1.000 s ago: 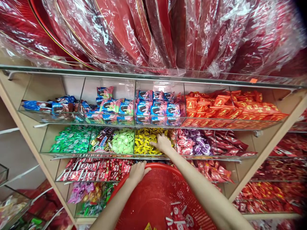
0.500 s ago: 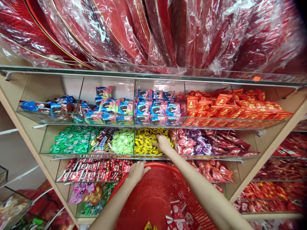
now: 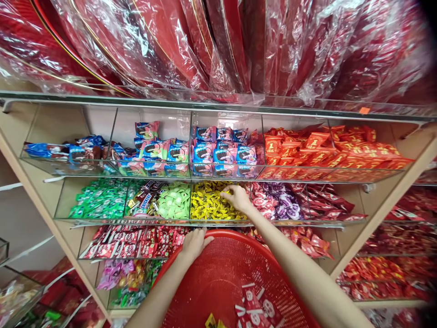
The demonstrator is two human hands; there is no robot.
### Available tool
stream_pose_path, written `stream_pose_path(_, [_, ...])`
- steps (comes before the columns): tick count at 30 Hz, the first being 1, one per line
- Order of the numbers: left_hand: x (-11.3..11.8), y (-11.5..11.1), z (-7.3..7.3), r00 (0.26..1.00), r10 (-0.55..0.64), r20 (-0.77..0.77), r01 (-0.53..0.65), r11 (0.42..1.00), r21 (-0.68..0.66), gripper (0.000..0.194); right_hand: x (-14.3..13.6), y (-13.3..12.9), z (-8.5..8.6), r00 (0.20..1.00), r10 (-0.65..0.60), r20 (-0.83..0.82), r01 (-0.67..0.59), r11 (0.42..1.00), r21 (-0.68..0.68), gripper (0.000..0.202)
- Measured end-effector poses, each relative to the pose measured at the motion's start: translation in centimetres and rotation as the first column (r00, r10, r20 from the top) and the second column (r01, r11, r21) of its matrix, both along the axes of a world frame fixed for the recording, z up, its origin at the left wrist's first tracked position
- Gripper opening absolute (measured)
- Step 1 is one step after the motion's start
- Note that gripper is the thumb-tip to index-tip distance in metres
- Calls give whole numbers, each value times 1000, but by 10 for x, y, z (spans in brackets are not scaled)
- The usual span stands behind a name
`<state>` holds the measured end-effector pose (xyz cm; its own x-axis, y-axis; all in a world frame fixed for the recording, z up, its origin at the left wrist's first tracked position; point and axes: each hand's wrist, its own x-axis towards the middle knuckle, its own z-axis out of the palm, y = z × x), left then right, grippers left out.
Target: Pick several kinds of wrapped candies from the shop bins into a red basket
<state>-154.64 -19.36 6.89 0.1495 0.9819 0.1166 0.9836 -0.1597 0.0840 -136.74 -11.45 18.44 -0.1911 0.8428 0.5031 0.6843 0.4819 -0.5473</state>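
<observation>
My left hand is closed on the rim of a red plastic basket, its thumb lying along the edge. Inside the basket are several red-and-white candy packets and a few yellow-wrapped candies. My right hand reaches over the basket into a shelf compartment of yellow-wrapped candies. Its thumb and fingers are bent together at the right side of that pile; what is between them is too small to make out.
Glass-fronted shelves hold green candies, Snickers bars, pale green candies, purple-wrapped candies, blue-and-pink cookie packs and orange-red packets. A glass ledge runs above, below red items in plastic wrap.
My right hand has moved slightly right and up within the yellow candy compartment. My left hand stays on the basket rim, and the basket has hardly shifted.
</observation>
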Motion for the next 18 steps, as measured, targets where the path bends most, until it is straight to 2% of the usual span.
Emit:
stream_pose_path(4, [-1,1,-2,1000,-1,-24,2,1000,28,47,4,-46,10,984,147,-100,-140,987,77,24])
stream_pose_path(6, [-1,1,-2,1000,0,-29,1,1000,16,46,4,-80,5,955,254,-151,-253,967,26,24])
stream_pose_path(8, [-1,1,-2,1000,-2,-27,2,1000,-5,45,3,-112,-10,912,361,-197,-385,917,-104,23])
stream_pose_path(10, [-1,2,-2,1000,1,-20,-1,1000,-14,47,0,-137,-35,856,458,-240,-510,823,-249,25])
stream_pose_path(12, [-1,2,-2,1000,-2,-13,1,1000,-5,48,-4,-153,-65,806,542,-239,-591,705,-391,28])
stream_pose_path(15, [1,2,-2,1000,-23,-10,22,1000,-7,48,-9,-161,-108,730,662,-168,-592,491,-638,29])
stream_pose_path(17, [2,2,-2,999,-36,-5,36,999,-10,46,-11,-164,-128,674,720,-163,-561,356,-748,24])
stream_pose_path(18, [2,2,-2,999,-39,-3,39,999,-11,46,-11,-166,-134,657,732,-180,-558,312,-769,22])
